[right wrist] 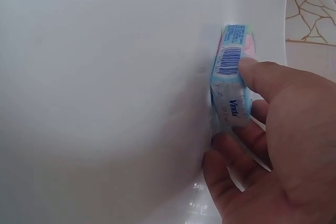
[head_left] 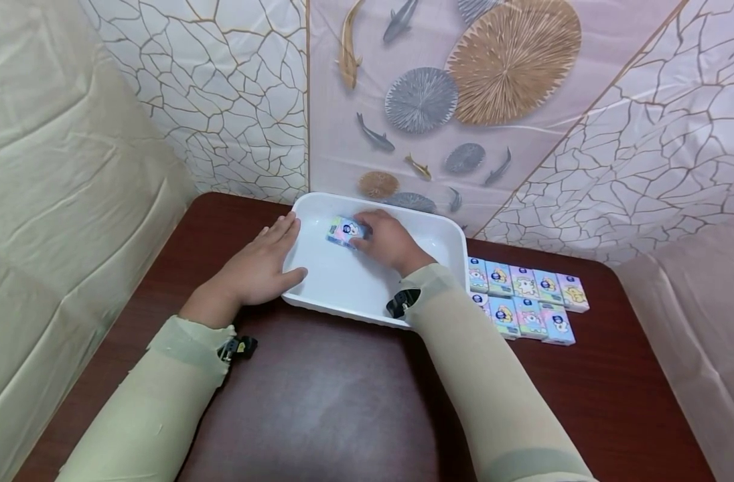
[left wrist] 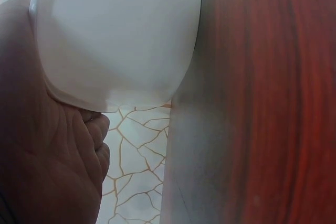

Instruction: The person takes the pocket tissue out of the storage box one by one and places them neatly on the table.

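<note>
Tissue pack pinched by the right hand between thumb and fingers, low inside the white tray near its back wall. Best set down flat and snug to that wall before letting go. Left hand lay flat and relaxed on the tray's left rim, steadying it; more packs waited on the table to the right.
</note>
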Motion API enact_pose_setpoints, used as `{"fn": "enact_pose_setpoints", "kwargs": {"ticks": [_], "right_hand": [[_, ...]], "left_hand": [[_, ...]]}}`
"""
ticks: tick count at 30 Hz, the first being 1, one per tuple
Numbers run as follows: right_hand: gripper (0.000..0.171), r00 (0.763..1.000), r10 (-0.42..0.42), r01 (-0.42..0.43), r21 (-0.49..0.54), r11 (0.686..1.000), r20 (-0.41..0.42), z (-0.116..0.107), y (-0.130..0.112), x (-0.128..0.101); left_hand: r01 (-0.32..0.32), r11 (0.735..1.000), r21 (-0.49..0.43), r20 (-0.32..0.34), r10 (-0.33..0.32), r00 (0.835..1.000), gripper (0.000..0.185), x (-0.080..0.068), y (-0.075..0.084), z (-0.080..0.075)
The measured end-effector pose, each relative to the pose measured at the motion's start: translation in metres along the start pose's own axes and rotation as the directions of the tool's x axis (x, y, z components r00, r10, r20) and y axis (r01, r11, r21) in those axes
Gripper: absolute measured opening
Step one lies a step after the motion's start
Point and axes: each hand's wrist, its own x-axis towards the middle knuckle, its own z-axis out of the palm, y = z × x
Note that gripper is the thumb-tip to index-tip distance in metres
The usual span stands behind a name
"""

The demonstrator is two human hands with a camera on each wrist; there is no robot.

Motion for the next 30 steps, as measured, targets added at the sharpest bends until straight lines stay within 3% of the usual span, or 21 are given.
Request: {"fn": "enact_pose_setpoints", "kwargs": {"ticks": [15,25,30], "right_hand": [[0.064,0.997,-0.072,0.072,-0.022,0.997,-0.026,0.000,-0.002,-0.007],[0.029,0.989,-0.138,0.135,-0.042,0.990,-0.060,-0.006,-0.003,-0.005],[0.023,0.990,-0.109,0.109,-0.011,0.994,-0.088,-0.016,-0.006,-0.007]], "left_hand": [[0.016,1.000,-0.004,-0.002,-0.016,1.000,0.098,0.001,0.003,0.002],[0.039,0.999,0.006,0.007,-0.039,0.999,0.099,0.001,0.004,0.002],[0.028,0.999,0.031,0.009,-0.029,1.000,0.097,0.001,0.004,0.000]]}}
